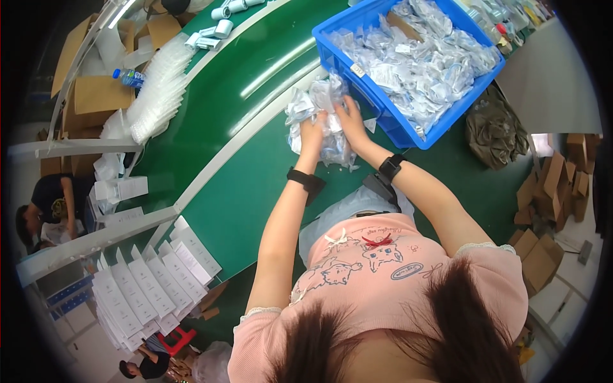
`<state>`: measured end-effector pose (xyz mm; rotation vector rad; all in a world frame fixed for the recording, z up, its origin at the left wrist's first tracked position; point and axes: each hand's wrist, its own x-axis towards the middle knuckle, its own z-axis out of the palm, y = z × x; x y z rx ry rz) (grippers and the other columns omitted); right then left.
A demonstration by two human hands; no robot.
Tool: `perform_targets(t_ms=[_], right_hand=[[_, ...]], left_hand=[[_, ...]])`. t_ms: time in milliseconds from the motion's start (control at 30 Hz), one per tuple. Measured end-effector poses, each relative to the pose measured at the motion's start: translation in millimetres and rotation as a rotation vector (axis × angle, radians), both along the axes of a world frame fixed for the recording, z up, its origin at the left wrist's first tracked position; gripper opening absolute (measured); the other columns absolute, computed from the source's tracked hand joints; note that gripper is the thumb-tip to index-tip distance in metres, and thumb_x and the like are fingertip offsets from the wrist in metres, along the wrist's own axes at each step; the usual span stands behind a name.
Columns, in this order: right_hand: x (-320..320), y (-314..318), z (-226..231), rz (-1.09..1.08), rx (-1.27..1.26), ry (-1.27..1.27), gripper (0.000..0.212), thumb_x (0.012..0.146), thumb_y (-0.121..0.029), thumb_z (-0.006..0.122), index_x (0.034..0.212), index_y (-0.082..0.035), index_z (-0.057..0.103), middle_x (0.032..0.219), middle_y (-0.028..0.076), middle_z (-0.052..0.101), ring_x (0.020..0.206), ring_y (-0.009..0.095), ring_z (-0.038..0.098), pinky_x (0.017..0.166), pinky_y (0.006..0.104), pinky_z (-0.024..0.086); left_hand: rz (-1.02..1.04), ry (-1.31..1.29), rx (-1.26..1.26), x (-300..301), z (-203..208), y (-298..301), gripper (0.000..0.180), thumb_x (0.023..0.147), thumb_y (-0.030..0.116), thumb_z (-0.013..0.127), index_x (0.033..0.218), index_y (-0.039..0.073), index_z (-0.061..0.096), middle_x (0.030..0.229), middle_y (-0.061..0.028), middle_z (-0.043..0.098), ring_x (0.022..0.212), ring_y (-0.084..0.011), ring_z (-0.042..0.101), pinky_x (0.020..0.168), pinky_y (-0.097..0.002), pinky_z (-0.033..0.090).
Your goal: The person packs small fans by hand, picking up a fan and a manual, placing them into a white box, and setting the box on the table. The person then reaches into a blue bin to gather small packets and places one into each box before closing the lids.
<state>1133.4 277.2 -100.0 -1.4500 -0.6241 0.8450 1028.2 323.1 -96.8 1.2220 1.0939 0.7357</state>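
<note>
A heap of small clear plastic bags [335, 148] with whitish contents lies on the green table, beside a blue bin. My left hand [311, 133] grips into the left side of this heap, its fingertips partly covered by the film. From the right, my right hand [352, 121] has its thumb and fingers around more of the same bags. What each bag holds is too small and crinkled to make out. The blue plastic bin [387, 113] stands just right of the heap, filled with similar bags [421, 60].
A green conveyor belt [223, 96] with a pale rail curves past on the left. Light-blue cylindrical parts [223, 29] and stacked clear trays [163, 89] sit beyond it. White boxes [137, 293] stand at lower left. A dark bag [497, 127] lies right of the bin. Other people sit at far left.
</note>
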Motion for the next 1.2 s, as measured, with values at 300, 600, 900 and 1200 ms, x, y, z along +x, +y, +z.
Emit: perform_targets(t_ms=[300,600,900,1200], right_hand=[[42.2,-17.7,-15.4,0.156,-0.173,-0.759,0.038,0.083,-0.020,0.050,0.117,-0.005,0.046,0.122,0.022,0.042,0.110,0.040,0.041,0.090,0.0390,0.036],[37.6,-24.4,27.0,0.274,-0.241,-1.136,0.049,0.085,-0.025,0.051,0.129,-0.011,0.036,0.131,0.018,0.036,0.118,0.037,0.037,0.094,0.0390,0.036],[38.7,-27.8,49.8,0.310,-0.261,-1.260,0.048,0.082,-0.022,0.052,0.128,-0.014,0.038,0.128,0.013,0.042,0.119,0.034,0.037,0.093,0.0399,0.037],[31.5,-11.4,49.0,0.404,-0.262,-1.359,0.040,0.077,-0.012,0.053,0.116,-0.008,0.048,0.122,0.011,0.047,0.118,0.029,0.040,0.091,0.0508,0.034]], left_hand=[[-0.167,0.693,0.273,5.5,25.7,-13.3,0.065,0.072,0.045,0.063,0.118,0.000,0.048,0.130,-0.0290,0.031,0.119,-0.0405,0.033,0.098,-0.0387,0.028],[0.086,0.252,0.414,-30.6,-6.5,-23.9,0.071,0.070,0.051,0.064,0.115,-0.003,0.050,0.126,-0.0310,0.031,0.115,-0.0464,0.031,0.096,-0.0468,0.027],[-0.258,1.070,0.703,-42.5,48.9,-52.5,0.052,0.077,0.043,0.059,0.094,-0.005,0.056,0.101,-0.0260,0.053,0.095,-0.0365,0.051,0.079,-0.0409,0.041],[-0.354,0.709,0.431,-67.0,74.2,-38.1,0.030,0.076,0.027,0.061,0.085,-0.001,0.057,0.076,-0.0176,0.060,0.070,-0.0326,0.059,0.061,-0.0389,0.046]])
